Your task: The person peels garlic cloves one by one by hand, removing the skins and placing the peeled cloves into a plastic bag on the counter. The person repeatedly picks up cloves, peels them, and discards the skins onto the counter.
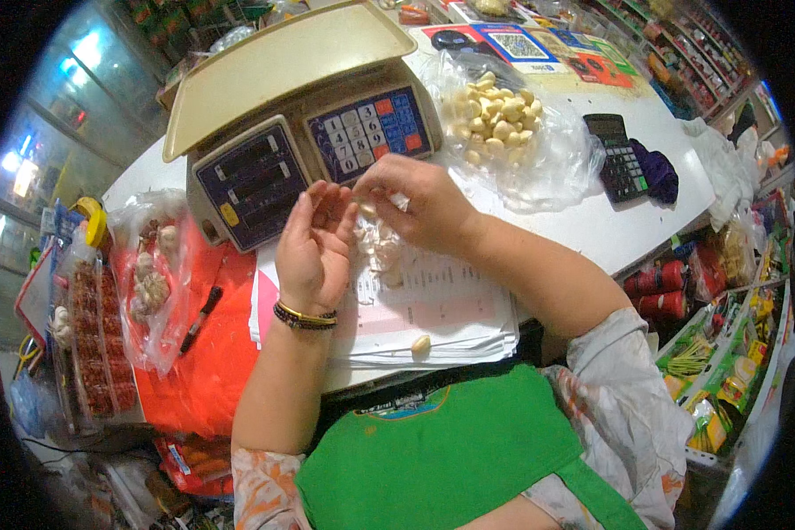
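Observation:
My left hand [318, 245] is raised with the palm turned inward and the fingers loosely curled; I see nothing in its palm. Beside it, my right hand [417, 202] bends its fingers toward the left fingertips, and whether a clove sits between them is hidden. Below both hands, papery garlic skins [379, 248] lie heaped on a stack of printed sheets [430, 298]. One garlic clove [421, 344] rests near the stack's front edge. Peeled cloves [500, 119] fill a clear plastic bag [563, 165] behind my right hand.
A price scale [291, 79] stands just beyond my hands. Left, a bag of garlic bulbs [151, 291] and a black marker [201, 320] lie on red plastic [218, 371]. A calculator [615, 159] lies at right on the white table [556, 242]. Shelves [722, 371] flank the right side.

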{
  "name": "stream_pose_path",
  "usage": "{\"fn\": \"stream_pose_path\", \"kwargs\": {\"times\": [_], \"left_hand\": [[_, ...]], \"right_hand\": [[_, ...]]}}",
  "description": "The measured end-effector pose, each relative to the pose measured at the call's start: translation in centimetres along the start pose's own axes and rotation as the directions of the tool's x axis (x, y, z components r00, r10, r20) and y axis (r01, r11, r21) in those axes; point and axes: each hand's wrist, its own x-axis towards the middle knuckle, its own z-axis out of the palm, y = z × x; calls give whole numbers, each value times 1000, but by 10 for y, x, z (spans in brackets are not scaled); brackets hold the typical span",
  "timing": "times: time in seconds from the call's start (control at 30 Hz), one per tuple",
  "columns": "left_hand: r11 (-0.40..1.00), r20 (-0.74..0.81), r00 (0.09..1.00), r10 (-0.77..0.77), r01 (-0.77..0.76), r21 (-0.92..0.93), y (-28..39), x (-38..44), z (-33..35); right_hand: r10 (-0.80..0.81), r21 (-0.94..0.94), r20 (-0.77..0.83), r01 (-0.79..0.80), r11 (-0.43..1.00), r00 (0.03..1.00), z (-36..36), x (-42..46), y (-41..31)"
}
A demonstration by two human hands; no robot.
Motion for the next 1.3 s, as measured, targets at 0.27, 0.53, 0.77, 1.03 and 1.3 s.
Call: {"fn": "stream_pose_path", "kwargs": {"times": [0.27, 0.53, 0.77, 1.03, 1.3], "left_hand": [[999, 50, 998, 29, -31, 41, 16, -7, 5], [994, 48, 998, -50, 55, -95, 20, -21, 14], [994, 163, 985, -59, 73, -87, 19, -25, 21], [998, 176, 984, 8, 2, -56, 27, -24, 17], [708, 235, 834, 500, -550, 444, 53, -78, 0]], "right_hand": [[210, 336, 230, -280, 899, 950, -25, 5, -18], [-115, 240, 839, -172, 955, 533, -39, -27, -55], [-138, 84, 813, 121, 989, 566, -30, -45, -79], [-167, 16, 924, 402, 915, 344, 18, -65, -72], [77, 270, 514, -247, 931, 854, -9, -34, -9]]}}
